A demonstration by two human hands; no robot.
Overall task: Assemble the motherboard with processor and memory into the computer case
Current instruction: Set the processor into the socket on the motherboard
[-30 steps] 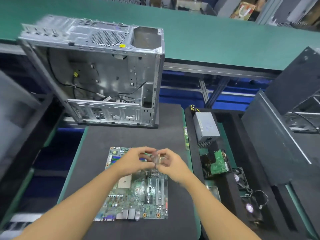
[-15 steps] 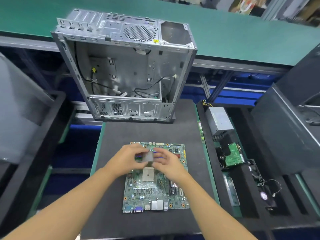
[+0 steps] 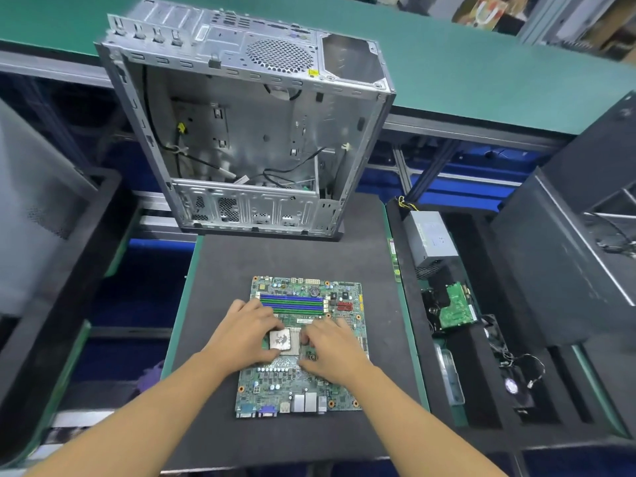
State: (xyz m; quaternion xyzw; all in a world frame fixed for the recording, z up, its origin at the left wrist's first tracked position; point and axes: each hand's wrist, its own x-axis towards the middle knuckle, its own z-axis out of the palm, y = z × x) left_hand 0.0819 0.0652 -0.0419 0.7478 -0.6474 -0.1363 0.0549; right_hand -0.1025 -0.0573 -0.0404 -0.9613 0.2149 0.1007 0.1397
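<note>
A green motherboard (image 3: 303, 383) lies flat on the dark foam mat (image 3: 241, 270). A square silver processor (image 3: 280, 340) sits at the board's socket in the middle. My left hand (image 3: 247, 333) grips the processor's left side with thumb and fingers. My right hand (image 3: 332, 347) rests on the board at the processor's right edge, fingertips touching it. Blue and green memory slots (image 3: 292, 304) run across the board's far part. The open metal computer case (image 3: 247, 132) stands behind the mat, its inside facing me with loose black cables.
A foam tray on the right holds a grey power supply (image 3: 430, 241), a hard drive (image 3: 454, 306) with its green board up, and a small fan (image 3: 512, 385). A green memory stick (image 3: 395, 259) stands in the tray's left slot. Dark panels (image 3: 557, 263) lean at right.
Both hands have come down from above the board, and the processor they held in the air is now at the socket. The view has shifted, so the case looks nearer the centre.
</note>
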